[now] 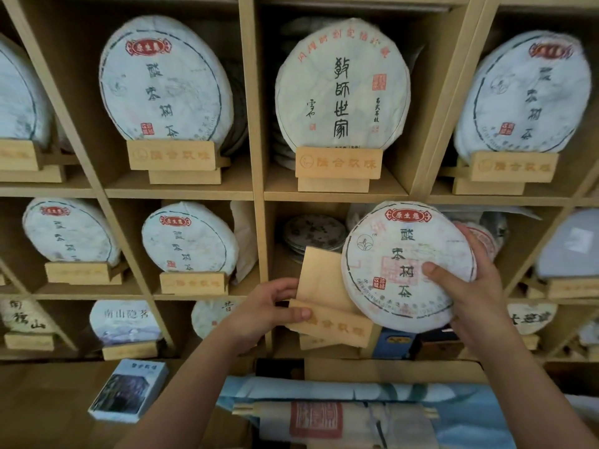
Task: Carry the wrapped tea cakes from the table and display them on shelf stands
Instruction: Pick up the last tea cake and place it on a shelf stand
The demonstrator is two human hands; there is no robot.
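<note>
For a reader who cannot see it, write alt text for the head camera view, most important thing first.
The right hand holds a wrapped tea cake at a shelf compartment while the left hand grips a wooden stand beside it. Around them, shelf compartments hold other wrapped cakes upright on stands.

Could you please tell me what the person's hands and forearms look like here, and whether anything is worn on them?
Both are bare: the left hand and right hand wear no gloves, and no rings, watch or bracelets are visible. Both forearms are uncovered down to the frame's bottom edge, with no sleeve in view. The fingernails look short and unpainted.
</note>
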